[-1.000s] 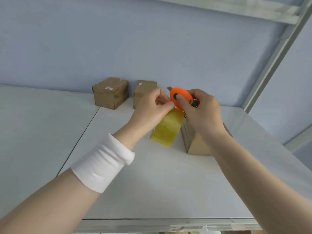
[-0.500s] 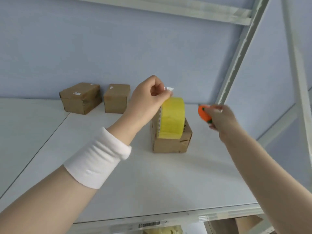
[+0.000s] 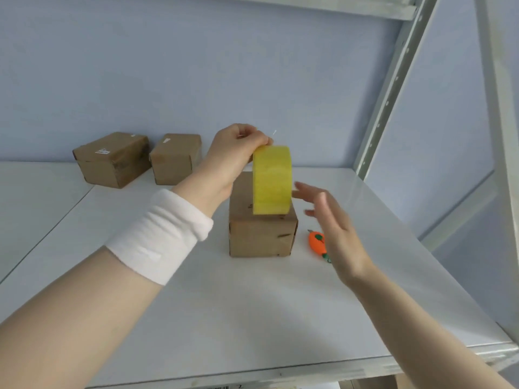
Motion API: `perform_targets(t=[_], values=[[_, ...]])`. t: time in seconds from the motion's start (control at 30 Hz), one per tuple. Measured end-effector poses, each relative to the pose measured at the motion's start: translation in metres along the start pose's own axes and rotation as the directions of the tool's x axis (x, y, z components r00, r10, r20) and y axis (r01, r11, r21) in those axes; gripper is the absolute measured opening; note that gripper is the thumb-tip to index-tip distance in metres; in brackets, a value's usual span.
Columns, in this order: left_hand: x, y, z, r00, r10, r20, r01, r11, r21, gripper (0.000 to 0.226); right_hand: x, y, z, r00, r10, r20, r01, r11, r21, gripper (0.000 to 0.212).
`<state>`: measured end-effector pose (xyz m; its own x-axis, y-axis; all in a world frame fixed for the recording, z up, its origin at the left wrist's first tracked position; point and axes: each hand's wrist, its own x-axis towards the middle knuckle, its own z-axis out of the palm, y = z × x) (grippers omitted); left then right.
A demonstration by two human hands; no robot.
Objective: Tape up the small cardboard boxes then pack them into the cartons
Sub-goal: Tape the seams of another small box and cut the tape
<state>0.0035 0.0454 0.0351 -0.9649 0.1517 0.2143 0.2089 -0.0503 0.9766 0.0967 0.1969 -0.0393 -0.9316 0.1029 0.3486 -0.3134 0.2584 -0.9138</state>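
Observation:
A small cardboard box (image 3: 262,237) stands in the middle of the white shelf (image 3: 252,304). My left hand (image 3: 233,155) grips a yellow roll of tape (image 3: 271,179) upright by its top, just above the box. My right hand (image 3: 334,228) hovers to the right of the roll with fingers straight and holds nothing. An orange carrot-shaped cutter (image 3: 317,242) lies on the shelf to the right of the box, partly hidden behind my right hand. Two more small cardboard boxes (image 3: 112,160) (image 3: 175,158) stand side by side at the back left against the wall.
A grey metal upright (image 3: 393,80) of the rack rises at the back right. The shelf's front edge (image 3: 224,374) runs below my arms. A seam (image 3: 56,228) splits the shelf on the left. A white wristband (image 3: 160,234) is on my left wrist.
My right hand has put the orange cutter down on the shelf beside the box and opened, moving toward the roll. My left hand still holds the roll over the box.

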Motion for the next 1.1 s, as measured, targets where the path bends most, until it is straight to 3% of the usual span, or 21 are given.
perform_targets(t=[0.07,0.1,0.23,0.37,0.47,0.57,0.73,0.87,0.97,1.1], values=[[0.015,-0.002,0.005,0.995,-0.096,0.018,0.096,0.994,-0.043,0.029,0.004,-0.012,0.014,0.99,-0.052,0.132,0.047,0.998,0.039,0.024],[0.023,-0.003,0.007,0.993,-0.118,0.026,0.119,0.993,-0.025,0.033,0.011,-0.015,0.019,0.992,-0.039,0.124,0.032,0.998,0.058,0.016],[0.055,-0.006,0.0,0.97,-0.198,0.138,0.187,0.978,0.094,0.008,0.04,-0.018,0.024,0.996,-0.006,-0.091,0.009,0.999,0.038,0.01],[0.088,-0.022,-0.008,0.926,-0.292,0.238,0.231,0.939,0.254,0.008,0.063,-0.016,0.029,0.981,0.049,-0.186,-0.046,0.999,0.016,0.013],[0.106,-0.039,-0.008,0.907,-0.307,0.288,0.185,0.905,0.383,0.015,0.074,-0.01,0.031,0.972,0.108,-0.21,-0.097,0.993,0.063,0.015],[0.118,-0.059,-0.007,0.893,-0.336,0.299,0.206,0.897,0.392,0.016,0.075,0.0,0.033,0.975,0.153,-0.159,-0.133,0.983,0.13,0.012],[0.126,-0.078,-0.008,0.898,-0.294,0.328,0.214,0.942,0.257,0.012,0.09,0.01,0.05,0.926,0.133,-0.353,-0.158,0.986,-0.043,0.016],[0.128,-0.092,-0.009,0.931,-0.235,0.28,0.112,0.912,0.395,0.008,0.097,0.012,0.062,0.868,0.087,-0.489,-0.113,0.993,-0.026,0.027],[0.127,-0.097,-0.01,0.937,-0.195,0.289,0.046,0.89,0.453,0.017,0.096,0.012,0.065,0.849,0.074,-0.524,-0.087,0.996,-0.001,0.032],[0.126,-0.095,-0.01,0.936,-0.142,0.323,-0.057,0.843,0.534,0.005,0.096,0.013,0.063,0.853,0.068,-0.517,-0.097,0.995,-0.029,0.032]])
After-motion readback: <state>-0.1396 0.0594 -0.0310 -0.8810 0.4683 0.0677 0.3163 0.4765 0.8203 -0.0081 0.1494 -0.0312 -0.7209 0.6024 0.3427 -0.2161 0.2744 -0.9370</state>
